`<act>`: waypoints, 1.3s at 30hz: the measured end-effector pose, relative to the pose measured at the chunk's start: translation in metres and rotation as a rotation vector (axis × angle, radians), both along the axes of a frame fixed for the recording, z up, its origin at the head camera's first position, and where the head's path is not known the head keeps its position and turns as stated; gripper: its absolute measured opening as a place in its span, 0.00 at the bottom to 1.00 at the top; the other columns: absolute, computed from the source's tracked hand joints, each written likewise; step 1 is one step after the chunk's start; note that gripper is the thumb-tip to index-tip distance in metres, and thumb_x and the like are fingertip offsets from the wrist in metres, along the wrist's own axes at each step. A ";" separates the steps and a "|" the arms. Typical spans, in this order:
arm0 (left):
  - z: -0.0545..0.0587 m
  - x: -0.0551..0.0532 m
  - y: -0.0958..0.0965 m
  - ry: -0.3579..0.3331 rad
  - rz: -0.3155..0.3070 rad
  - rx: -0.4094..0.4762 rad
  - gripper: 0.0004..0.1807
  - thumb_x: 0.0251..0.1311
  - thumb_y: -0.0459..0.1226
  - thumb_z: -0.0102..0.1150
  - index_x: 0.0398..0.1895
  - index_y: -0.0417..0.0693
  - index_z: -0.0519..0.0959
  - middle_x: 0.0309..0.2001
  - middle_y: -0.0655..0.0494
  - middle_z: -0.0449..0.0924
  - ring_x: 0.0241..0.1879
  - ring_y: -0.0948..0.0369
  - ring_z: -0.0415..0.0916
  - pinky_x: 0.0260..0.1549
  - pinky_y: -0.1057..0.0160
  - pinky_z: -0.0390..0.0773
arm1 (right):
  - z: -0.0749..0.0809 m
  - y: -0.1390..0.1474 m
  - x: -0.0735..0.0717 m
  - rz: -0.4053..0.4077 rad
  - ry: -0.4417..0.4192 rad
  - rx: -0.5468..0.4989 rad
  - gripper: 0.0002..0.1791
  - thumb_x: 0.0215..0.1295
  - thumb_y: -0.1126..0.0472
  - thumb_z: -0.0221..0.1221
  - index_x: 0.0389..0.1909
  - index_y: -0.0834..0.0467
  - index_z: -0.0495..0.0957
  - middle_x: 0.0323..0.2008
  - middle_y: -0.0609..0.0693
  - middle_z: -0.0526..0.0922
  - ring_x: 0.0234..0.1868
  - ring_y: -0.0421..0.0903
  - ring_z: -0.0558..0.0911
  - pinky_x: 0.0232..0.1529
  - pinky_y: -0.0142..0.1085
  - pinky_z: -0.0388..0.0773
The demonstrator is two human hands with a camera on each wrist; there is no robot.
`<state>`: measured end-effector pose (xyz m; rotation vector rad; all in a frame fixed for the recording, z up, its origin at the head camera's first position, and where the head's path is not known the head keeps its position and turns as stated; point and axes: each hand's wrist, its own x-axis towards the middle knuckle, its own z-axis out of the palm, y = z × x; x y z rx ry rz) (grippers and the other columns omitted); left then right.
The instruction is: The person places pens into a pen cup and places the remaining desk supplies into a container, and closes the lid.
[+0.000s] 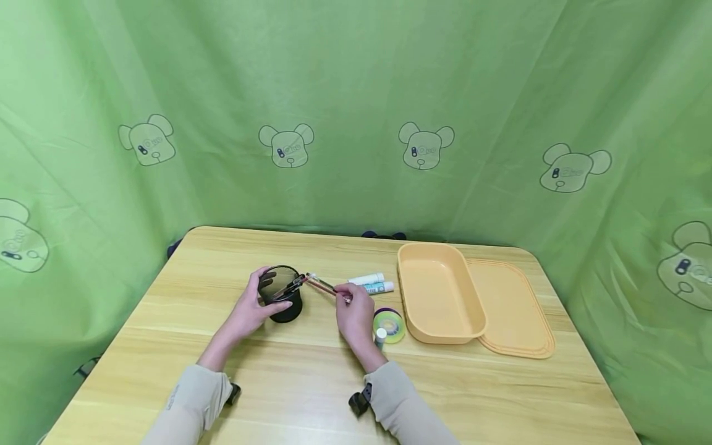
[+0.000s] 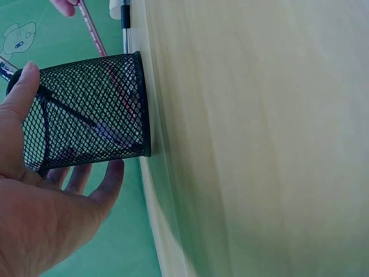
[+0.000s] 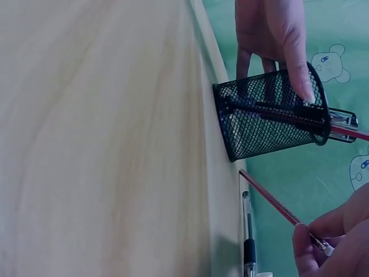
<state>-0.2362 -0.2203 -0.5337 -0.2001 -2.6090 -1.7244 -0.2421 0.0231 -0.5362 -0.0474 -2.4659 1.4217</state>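
My left hand (image 1: 250, 309) grips a black mesh pen holder (image 2: 92, 109), thumb near its rim and fingers round the far side. The holder stands upright on the table with several pens (image 3: 345, 124) sticking out of its top. Between thumb and fingertips my right hand (image 1: 356, 312) pinches a red pencil (image 3: 277, 202) near one end. The pencil slants down, its other end low beside the holder's base in the right wrist view. Close by, a clear pen with a black grip (image 3: 249, 248) lies on the tabletop.
Two white-and-blue tubes (image 1: 378, 287) lie beyond my right hand. By its wrist are a yellow-green tape roll (image 1: 396, 337) and a white-capped stick (image 1: 381, 334). An orange box (image 1: 442, 339) stands to the right, partly over its flat lid (image 1: 517, 309).
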 end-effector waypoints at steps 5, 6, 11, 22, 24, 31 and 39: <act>0.000 0.000 0.000 0.002 0.001 -0.004 0.56 0.54 0.44 0.79 0.80 0.51 0.52 0.74 0.39 0.65 0.73 0.39 0.64 0.75 0.35 0.59 | 0.005 -0.001 0.002 -0.023 -0.001 -0.078 0.07 0.66 0.69 0.66 0.42 0.56 0.89 0.39 0.52 0.85 0.39 0.45 0.84 0.40 0.36 0.85; 0.000 0.000 0.000 0.004 0.000 -0.006 0.56 0.55 0.44 0.79 0.80 0.51 0.52 0.74 0.38 0.65 0.73 0.39 0.64 0.75 0.35 0.59 | 0.007 -0.001 0.002 -0.022 -0.002 -0.106 0.07 0.67 0.68 0.66 0.42 0.57 0.88 0.39 0.52 0.85 0.38 0.45 0.84 0.40 0.34 0.85; -0.002 0.000 -0.001 0.013 0.000 -0.006 0.55 0.55 0.43 0.79 0.80 0.49 0.52 0.74 0.37 0.65 0.73 0.38 0.64 0.75 0.35 0.59 | 0.011 -0.003 0.002 -0.002 -0.027 -0.259 0.07 0.67 0.67 0.66 0.43 0.59 0.88 0.42 0.54 0.85 0.37 0.44 0.87 0.38 0.28 0.86; -0.003 0.000 0.000 -0.005 0.001 -0.010 0.57 0.54 0.46 0.79 0.81 0.51 0.51 0.75 0.39 0.64 0.74 0.38 0.62 0.74 0.34 0.59 | 0.024 -0.004 0.005 0.022 -0.016 -0.426 0.09 0.65 0.68 0.68 0.46 0.58 0.87 0.45 0.56 0.85 0.42 0.47 0.88 0.44 0.29 0.87; -0.002 0.000 0.000 -0.007 0.002 -0.012 0.57 0.54 0.46 0.79 0.81 0.51 0.51 0.74 0.39 0.64 0.73 0.38 0.63 0.74 0.34 0.59 | 0.028 -0.004 0.005 0.022 0.006 -0.447 0.09 0.66 0.68 0.68 0.46 0.58 0.87 0.46 0.56 0.85 0.43 0.47 0.87 0.45 0.29 0.87; -0.001 -0.001 0.000 -0.012 -0.001 -0.023 0.57 0.54 0.45 0.79 0.81 0.51 0.51 0.74 0.38 0.65 0.73 0.38 0.64 0.75 0.34 0.59 | 0.042 0.000 0.007 0.035 0.095 -0.513 0.08 0.66 0.67 0.68 0.45 0.59 0.87 0.45 0.56 0.85 0.41 0.45 0.87 0.45 0.28 0.86; 0.000 -0.002 0.000 -0.013 0.000 -0.027 0.57 0.54 0.46 0.79 0.81 0.52 0.51 0.74 0.38 0.64 0.73 0.38 0.63 0.75 0.34 0.59 | 0.061 0.005 0.011 0.079 0.288 -0.563 0.09 0.67 0.67 0.68 0.45 0.66 0.86 0.42 0.61 0.82 0.37 0.40 0.84 0.45 0.27 0.86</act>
